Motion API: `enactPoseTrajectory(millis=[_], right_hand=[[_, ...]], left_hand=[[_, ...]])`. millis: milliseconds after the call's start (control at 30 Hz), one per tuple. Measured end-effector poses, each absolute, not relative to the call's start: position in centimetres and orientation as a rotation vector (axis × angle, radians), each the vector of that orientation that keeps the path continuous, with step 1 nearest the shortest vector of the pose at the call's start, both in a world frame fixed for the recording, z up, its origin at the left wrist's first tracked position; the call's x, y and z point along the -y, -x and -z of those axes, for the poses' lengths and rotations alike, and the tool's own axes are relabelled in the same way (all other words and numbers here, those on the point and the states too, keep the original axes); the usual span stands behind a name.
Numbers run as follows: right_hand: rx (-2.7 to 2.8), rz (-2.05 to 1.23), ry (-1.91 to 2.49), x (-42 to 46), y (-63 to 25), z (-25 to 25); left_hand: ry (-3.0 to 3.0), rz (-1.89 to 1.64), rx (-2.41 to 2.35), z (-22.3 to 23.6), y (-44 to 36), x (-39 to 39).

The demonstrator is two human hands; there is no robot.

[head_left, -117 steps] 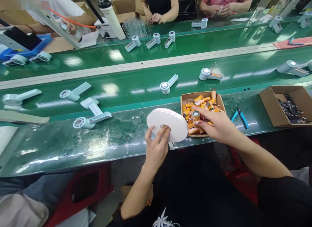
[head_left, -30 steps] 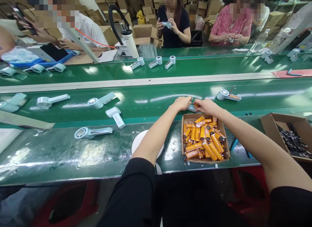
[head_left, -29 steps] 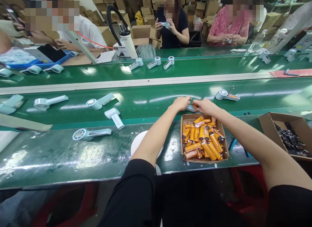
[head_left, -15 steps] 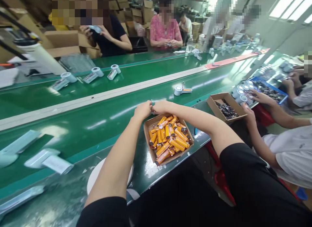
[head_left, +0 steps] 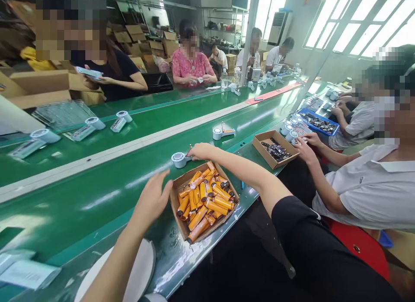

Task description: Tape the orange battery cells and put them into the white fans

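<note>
My right hand [head_left: 202, 151] reaches over the far edge of a cardboard box [head_left: 179, 223], its fingers closed on the handle end of a light-blue handheld fan [head_left: 179, 160]. The fan's round head points left over the green belt, and thin wires stick up near my fingertips. Beside the box's left edge, my left hand [head_left: 156, 194] is empty with thumb and fingers apart. Orange-wrapped cylindrical batteries [head_left: 207, 197] with wires fill the box in a loose heap.
Another fan [head_left: 223, 132] lies farther along the green belt [head_left: 129, 157]. A box of dark parts [head_left: 275, 150] stands to the right, near a co-worker's hands [head_left: 306, 148]. A white round object [head_left: 142, 267] lies under my left forearm. Several fans rest across the divider.
My hands were together beyond the box; now the left has drawn back to the left and opened. The fan at my right hand has come into sight. The view has shifted right.
</note>
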State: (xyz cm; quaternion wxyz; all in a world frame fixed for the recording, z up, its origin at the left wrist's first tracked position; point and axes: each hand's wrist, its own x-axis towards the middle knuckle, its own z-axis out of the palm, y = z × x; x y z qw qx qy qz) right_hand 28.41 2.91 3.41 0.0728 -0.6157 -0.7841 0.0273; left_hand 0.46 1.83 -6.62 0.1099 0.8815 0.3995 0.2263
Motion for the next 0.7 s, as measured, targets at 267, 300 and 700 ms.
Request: enactPoseTrajectory(millis=[267,300,700], right_hand=[[2.308,-0.441,1.375,6.8,-31.8,-2.4],[2.271,-0.491,1.283,8.5,-32.0,-2.4],[2.197,-1.469,0.867,16.6,-20.7,-4.6]], left_hand=[[-2.787,-0.33,-1.467,12.0,21.4,21.5],[-2.76,-0.293,-1.527,11.3,21.8,22.9],[-2.526,-1.245,-1.432,1.4,9.6,19.2]])
